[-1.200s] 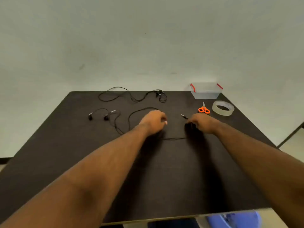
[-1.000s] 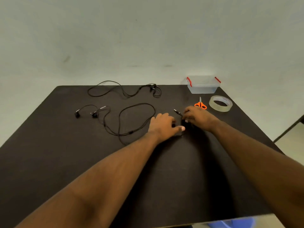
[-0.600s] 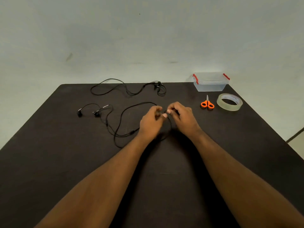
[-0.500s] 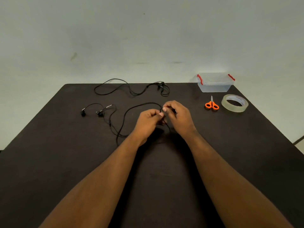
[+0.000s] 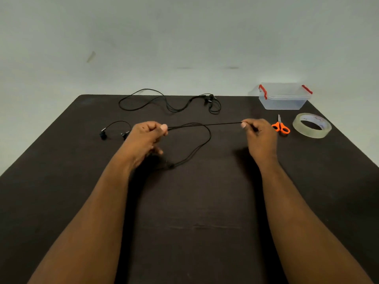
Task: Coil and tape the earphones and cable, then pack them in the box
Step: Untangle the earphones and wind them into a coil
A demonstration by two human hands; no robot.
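A black earphone cable (image 5: 205,124) is stretched taut between my hands above the dark table (image 5: 194,212). My left hand (image 5: 146,136) pinches it on the left, and my right hand (image 5: 257,135) pinches its end on the right. A slack loop (image 5: 202,144) of the same cable hangs down onto the table between them. Its two earbuds (image 5: 103,135) lie left of my left hand. A second black cable (image 5: 170,104) lies loose at the table's far edge. The clear plastic box (image 5: 284,97) with red clips stands at the far right.
Small orange-handled scissors (image 5: 281,127) lie just right of my right hand. A roll of clear tape (image 5: 311,125) lies flat beyond them, near the table's right edge. A pale wall rises behind the table.
My hands were together at the table's middle, both on the cable. They have moved apart, left hand leftward and right hand rightward, pulling a length of cable straight between them.
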